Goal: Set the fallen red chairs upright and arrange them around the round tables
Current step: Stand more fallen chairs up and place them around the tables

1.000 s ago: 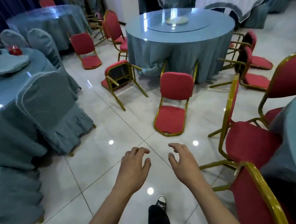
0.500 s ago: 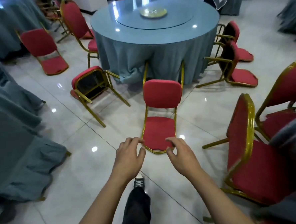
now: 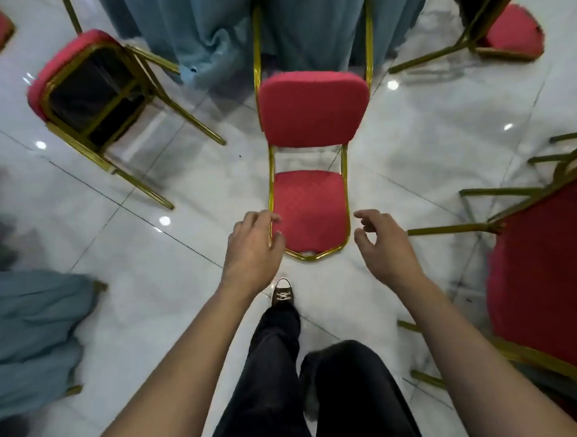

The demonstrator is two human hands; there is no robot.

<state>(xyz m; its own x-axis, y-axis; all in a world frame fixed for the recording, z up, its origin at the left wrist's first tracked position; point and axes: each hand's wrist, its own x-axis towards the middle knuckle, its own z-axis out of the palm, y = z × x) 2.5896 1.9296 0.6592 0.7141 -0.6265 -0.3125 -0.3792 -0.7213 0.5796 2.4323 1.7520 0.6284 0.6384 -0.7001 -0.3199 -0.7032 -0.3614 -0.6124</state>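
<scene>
— What's different from a second ago?
— The person has walked right up to the fallen red chair (image 3: 307, 170); the round table's top is now out of view, only its blue cloth (image 3: 268, 27) shows
— And the hands?
— Left hand (image 3: 252, 251) and right hand (image 3: 383, 246) have spread apart to flank the chair's near backrest

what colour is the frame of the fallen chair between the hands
Gold, on the chair frame, clearest in the head view.
</scene>
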